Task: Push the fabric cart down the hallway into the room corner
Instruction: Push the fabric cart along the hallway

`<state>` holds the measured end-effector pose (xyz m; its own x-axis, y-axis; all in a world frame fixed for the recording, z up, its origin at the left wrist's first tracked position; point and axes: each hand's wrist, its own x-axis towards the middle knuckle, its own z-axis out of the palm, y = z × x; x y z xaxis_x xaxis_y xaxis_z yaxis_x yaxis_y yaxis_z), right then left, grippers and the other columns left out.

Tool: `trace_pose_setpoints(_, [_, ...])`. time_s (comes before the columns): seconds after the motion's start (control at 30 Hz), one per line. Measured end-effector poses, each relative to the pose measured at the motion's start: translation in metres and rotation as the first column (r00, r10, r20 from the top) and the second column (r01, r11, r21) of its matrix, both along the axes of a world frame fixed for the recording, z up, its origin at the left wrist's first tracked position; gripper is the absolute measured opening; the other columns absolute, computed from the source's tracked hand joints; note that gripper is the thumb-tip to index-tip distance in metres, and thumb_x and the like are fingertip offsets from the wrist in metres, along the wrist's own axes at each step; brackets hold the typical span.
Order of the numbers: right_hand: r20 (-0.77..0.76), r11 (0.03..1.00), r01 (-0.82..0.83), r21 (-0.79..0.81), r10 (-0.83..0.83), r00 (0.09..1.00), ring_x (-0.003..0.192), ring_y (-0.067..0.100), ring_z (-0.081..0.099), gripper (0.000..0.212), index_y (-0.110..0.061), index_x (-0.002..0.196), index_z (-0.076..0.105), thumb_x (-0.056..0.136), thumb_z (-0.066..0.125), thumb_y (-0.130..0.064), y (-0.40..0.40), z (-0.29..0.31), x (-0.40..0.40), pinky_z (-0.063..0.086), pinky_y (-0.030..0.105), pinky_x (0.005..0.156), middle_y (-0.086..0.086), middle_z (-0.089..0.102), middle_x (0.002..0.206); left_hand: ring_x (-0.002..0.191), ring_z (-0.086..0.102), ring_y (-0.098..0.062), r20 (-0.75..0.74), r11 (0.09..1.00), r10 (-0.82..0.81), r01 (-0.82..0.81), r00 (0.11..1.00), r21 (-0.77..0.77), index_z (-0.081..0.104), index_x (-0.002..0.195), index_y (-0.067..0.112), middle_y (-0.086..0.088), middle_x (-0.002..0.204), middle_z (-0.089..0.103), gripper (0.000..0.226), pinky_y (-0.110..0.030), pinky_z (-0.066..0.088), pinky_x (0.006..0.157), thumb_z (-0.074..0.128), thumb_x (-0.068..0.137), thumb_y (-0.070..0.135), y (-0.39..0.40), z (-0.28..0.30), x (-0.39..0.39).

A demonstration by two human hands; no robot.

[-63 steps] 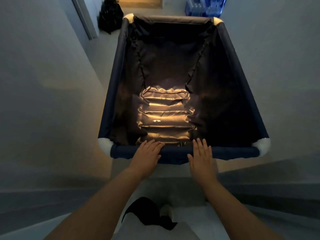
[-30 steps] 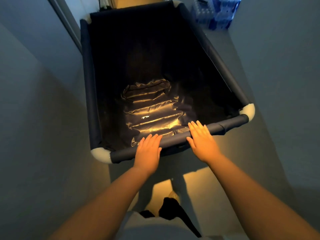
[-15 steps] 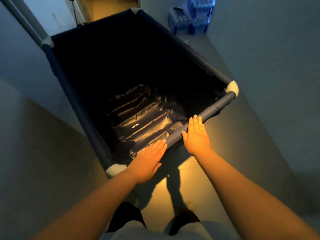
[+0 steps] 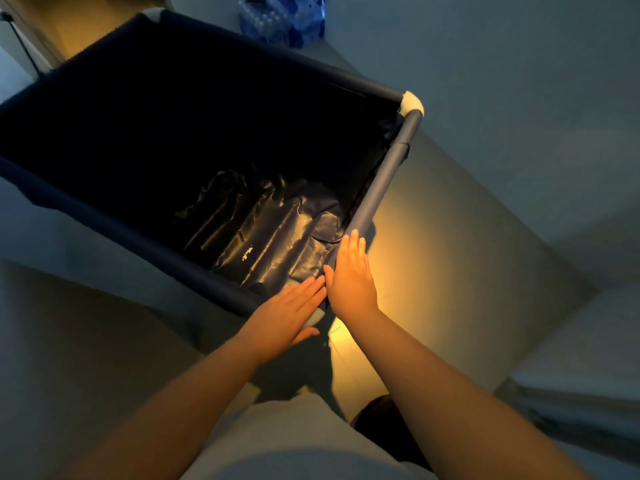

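1. Fabric cart (image 4: 194,133) fills the upper left and middle of the view, dark navy, skewed: its long axis runs from the near corner by the hands up and left, not straight ahead.
2. Near rail (image 4: 381,178) slants from the white corner cap (image 4: 412,107) at upper right down to the near corner under the hands.
3. Left hand (image 4: 287,315) lies flat, fingers extended, palm over the near corner cap; not curled round anything, just pressing.
4. Right hand (image 4: 351,278) also flat and unclenched, palm on the near rail just above that corner, fingertips pointing up along the rail. The two hands are touching or nearly so; cannot tell which.
5. Key relation: the whole cart lies ahead and to the left of both hands, and both hands sit at one end of the rail, none at the far cap end. Judgement: a push from here swings the cart rather than driving it straight.
6. Left hand is nearer the corner, right hand nearer the rail's middle; right is the better one to slide toward the far cap if a straight push is wanted.
7. Crumpled shiny liner (image 4: 263,244) lies in the cart bottom, nothing else visible inside.
8. Water bottle packs (image 4: 284,19) stand on the floor beyond the cart's far right side, by the wall.
9. Task looks mid-way: cart turning in the hallway, room corner not identifiable here.
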<state>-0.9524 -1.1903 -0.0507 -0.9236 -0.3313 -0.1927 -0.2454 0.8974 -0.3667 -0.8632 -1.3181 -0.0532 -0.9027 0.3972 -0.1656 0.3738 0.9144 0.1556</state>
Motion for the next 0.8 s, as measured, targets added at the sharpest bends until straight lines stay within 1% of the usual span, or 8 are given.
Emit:
trace_pose_setpoints(0.13, [0.036,0.999,0.000,0.033,-0.001,0.999,0.146,0.027,-0.003,0.067,-0.005,0.146,-0.001,0.098,0.040,-0.027,-0.004,0.004,-0.011,0.009,0.036,0.119,0.014,-0.005,0.158,0.138,0.025,-0.025,0.022,1.000,0.009,-0.010,1.000,0.028,0.018,0.144,0.005,-0.015,0.152,0.021,0.076,-0.039,0.024,0.112,0.055,0.088,0.042,0.003,-0.004,-0.006])
trace_pose_setpoints(0.23, [0.040,0.997,0.030,0.065,-0.032,0.999,0.146,0.026,-0.004,0.066,-0.006,0.146,-0.003,0.098,0.039,-0.020,-0.005,0.004,-0.017,0.008,0.034,0.118,0.013,-0.007,0.158,0.141,0.015,-0.022,0.030,0.998,0.014,-0.016,0.999,0.059,0.010,0.145,0.006,-0.013,0.155,0.013,0.075,-0.033,0.015,0.116,0.047,0.092,0.044,0.011,-0.007,-0.011])
trace_pose_setpoints(0.3, [0.034,0.997,0.032,0.072,-0.034,0.999,0.146,0.026,-0.004,0.065,-0.006,0.146,-0.004,0.098,0.038,-0.014,-0.001,0.003,-0.021,0.008,0.034,0.119,0.013,-0.008,0.158,0.142,0.011,-0.020,0.027,0.995,0.033,-0.035,0.999,0.090,0.008,0.145,0.007,-0.012,0.155,0.011,0.074,-0.034,0.016,0.116,0.044,0.093,0.045,0.021,-0.008,-0.013])
trace_pose_setpoints(0.4, [0.031,0.997,0.008,0.070,-0.010,0.999,0.146,0.026,-0.003,0.063,-0.005,0.146,-0.004,0.098,0.036,-0.014,0.014,0.003,-0.029,0.009,0.034,0.118,0.013,-0.009,0.158,0.143,0.009,-0.020,0.022,0.992,0.057,-0.059,0.998,0.113,0.008,0.145,0.007,-0.012,0.156,0.007,0.073,-0.033,0.016,0.116,0.041,0.094,0.047,0.040,-0.009,-0.018])
trace_pose_setpoints(0.6, [0.030,0.997,-0.032,0.071,0.030,0.999,0.146,0.026,-0.004,0.062,-0.007,0.146,-0.004,0.097,0.033,-0.010,0.056,0.006,-0.048,0.009,0.034,0.119,0.012,-0.008,0.158,0.142,0.008,-0.025,-0.059,0.994,0.056,-0.050,0.997,0.098,0.016,0.142,0.003,-0.018,0.154,0.015,0.066,-0.031,0.004,0.114,0.036,0.096,0.046,0.094,-0.008,-0.036])
trace_pose_setpoints(0.7, [0.050,0.998,-0.037,0.053,0.034,0.998,0.146,0.024,-0.002,0.063,-0.009,0.147,-0.003,0.097,0.036,-0.010,0.075,0.009,-0.061,0.013,0.035,0.118,0.010,-0.008,0.158,0.142,0.009,-0.025,-0.095,0.995,0.070,-0.062,0.993,0.084,0.016,0.142,0.002,-0.019,0.154,0.015,0.065,-0.029,0.000,0.112,0.034,0.097,0.045,0.115,-0.009,-0.047])
trace_pose_setpoints(0.8, [0.067,0.997,-0.055,0.050,0.052,0.996,0.146,0.025,-0.002,0.065,-0.009,0.147,-0.004,0.096,0.038,-0.009,0.086,0.007,-0.064,0.014,0.035,0.118,0.010,-0.009,0.158,0.142,0.009,-0.024,-0.070,0.993,0.083,-0.076,0.994,0.090,0.013,0.142,0.003,-0.018,0.154,0.011,0.068,-0.028,0.002,0.111,0.036,0.096,0.046,0.124,-0.010,-0.046])
